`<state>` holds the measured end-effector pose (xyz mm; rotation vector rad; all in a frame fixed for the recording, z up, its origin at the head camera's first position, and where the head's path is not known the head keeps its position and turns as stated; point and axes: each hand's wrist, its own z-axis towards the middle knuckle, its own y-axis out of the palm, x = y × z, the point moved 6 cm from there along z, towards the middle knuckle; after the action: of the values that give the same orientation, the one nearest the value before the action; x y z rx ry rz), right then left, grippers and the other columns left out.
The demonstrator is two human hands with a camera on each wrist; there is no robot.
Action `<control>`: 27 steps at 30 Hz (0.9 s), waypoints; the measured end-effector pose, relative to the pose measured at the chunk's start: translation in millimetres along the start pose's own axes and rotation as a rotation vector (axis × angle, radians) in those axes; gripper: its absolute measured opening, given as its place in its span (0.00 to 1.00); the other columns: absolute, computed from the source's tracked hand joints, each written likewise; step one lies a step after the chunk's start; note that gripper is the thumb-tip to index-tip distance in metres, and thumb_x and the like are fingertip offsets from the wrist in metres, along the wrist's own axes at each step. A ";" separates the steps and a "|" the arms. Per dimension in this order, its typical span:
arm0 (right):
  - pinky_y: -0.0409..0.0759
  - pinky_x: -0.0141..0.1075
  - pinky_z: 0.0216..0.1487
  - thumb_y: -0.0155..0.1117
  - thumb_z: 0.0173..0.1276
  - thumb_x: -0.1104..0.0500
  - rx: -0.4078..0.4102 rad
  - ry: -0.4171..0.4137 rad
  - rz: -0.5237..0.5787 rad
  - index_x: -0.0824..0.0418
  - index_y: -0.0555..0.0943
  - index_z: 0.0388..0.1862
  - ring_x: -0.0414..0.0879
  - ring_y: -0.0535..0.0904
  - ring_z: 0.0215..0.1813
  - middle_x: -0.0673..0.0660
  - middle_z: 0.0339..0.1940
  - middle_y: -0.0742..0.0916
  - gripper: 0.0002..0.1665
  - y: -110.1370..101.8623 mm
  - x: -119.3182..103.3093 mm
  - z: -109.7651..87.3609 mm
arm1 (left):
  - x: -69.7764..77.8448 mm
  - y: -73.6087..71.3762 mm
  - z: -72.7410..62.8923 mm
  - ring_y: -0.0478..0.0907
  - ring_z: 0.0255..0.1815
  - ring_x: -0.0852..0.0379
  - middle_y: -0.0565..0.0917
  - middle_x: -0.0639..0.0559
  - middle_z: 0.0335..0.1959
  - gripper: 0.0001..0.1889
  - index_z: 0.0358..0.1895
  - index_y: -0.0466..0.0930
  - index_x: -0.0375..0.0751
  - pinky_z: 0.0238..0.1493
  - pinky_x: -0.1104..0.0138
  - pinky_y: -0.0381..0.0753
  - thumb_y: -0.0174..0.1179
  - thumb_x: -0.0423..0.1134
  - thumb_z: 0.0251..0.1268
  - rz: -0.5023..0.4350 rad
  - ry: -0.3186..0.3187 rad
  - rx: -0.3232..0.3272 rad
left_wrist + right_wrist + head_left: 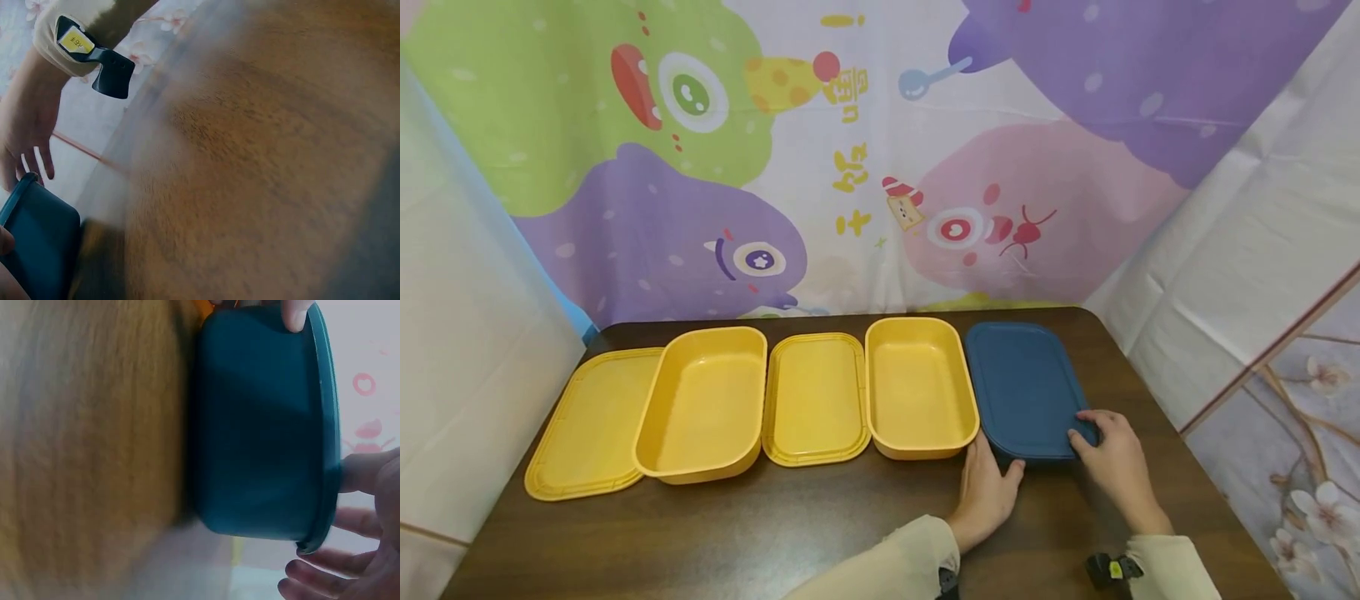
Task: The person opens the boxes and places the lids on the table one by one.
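Observation:
A blue food container [1045, 462] with a blue lid [1028, 387] on it stands on the right part of the table. My left hand [987, 492] holds its front left corner, the thumb on the front wall and the fingers along the left side. My right hand [1112, 458] touches the lid's front right corner, with its thumb over the top edge and fingers at the right rim. In the right wrist view, the container's deep wall [262, 431] shows, with my right fingers lightly bent beside the rim. The lid sits on the rim; whether it is fully pressed down I cannot tell.
A smaller yellow container [919, 392] stands just left of the blue one. Beside it lies a yellow lid [817, 396], then a larger yellow container [711, 408], which partly overlaps a larger yellow lid [591, 425]. A cartoon-printed curtain [850, 275] hangs behind the dark wooden table [737, 533].

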<state>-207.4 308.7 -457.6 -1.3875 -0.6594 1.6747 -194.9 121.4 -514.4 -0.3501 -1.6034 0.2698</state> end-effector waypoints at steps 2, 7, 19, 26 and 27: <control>0.71 0.62 0.52 0.68 0.59 0.63 0.034 -0.061 -0.043 0.72 0.82 0.48 0.71 0.74 0.54 0.76 0.52 0.79 0.19 -2.1 -8.0 -2.0 | -0.4 -0.3 -0.5 0.66 0.71 0.42 0.63 0.38 0.73 0.42 0.75 0.52 0.35 0.70 0.52 0.66 0.63 0.45 0.62 0.004 0.011 0.009; 0.73 0.61 0.51 0.70 0.59 0.63 0.007 -0.164 -0.084 0.69 0.85 0.42 0.68 0.75 0.53 0.70 0.48 0.83 0.13 -3.7 -27.9 -3.9 | -0.2 -0.4 -0.5 0.67 0.70 0.43 0.64 0.39 0.73 0.42 0.76 0.51 0.36 0.70 0.53 0.67 0.62 0.44 0.64 0.006 0.031 0.012; 0.77 0.56 0.49 0.71 0.60 0.60 -0.099 -0.291 -0.061 0.62 0.87 0.38 0.59 0.80 0.48 0.60 0.42 0.86 0.09 2.8 -51.3 -10.1 | 1.4 -1.4 0.8 0.68 0.69 0.44 0.67 0.39 0.71 0.39 0.75 0.53 0.37 0.68 0.53 0.68 0.60 0.44 0.65 0.022 0.049 0.021; 0.79 0.51 0.45 0.74 0.56 0.59 -0.080 -0.375 -0.081 0.61 0.87 0.36 0.54 0.81 0.45 0.56 0.39 0.86 0.10 8.5 -60.1 -16.0 | 0.0 0.0 0.0 0.68 0.69 0.44 0.67 0.39 0.71 0.39 0.76 0.53 0.37 0.68 0.53 0.68 0.60 0.45 0.66 0.018 0.029 0.010; 0.79 0.50 0.44 0.75 0.55 0.60 -0.071 -0.388 -0.086 0.61 0.87 0.36 0.54 0.81 0.44 0.55 0.39 0.86 0.10 8.6 -61.4 -17.1 | 0.0 0.2 -0.4 0.68 0.69 0.44 0.67 0.38 0.71 0.39 0.76 0.53 0.37 0.68 0.52 0.68 0.60 0.45 0.66 0.020 0.030 0.009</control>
<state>-191.3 249.9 -437.0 -1.0704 -0.9904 1.8830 -194.5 121.5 -514.4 -0.3621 -1.5692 0.2861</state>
